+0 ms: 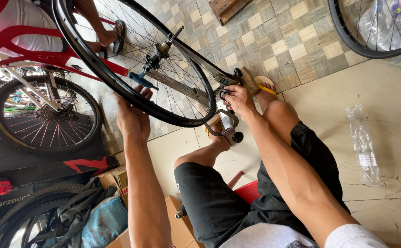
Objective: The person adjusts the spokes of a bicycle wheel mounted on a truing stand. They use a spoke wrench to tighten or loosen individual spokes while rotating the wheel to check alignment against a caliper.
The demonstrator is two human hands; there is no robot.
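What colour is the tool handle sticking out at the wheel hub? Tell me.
Blue. The handle shows best in the head view, just above the left hand on the rim.

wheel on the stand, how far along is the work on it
Done: the bare wheel sits with its axle in the stand, no tyre on the rim. In hand: the left hand grips the rim; the right hand has its fingers at the stand's gauge end by the rim. Left: probably more checking around the rim; how true it runs cannot be told.
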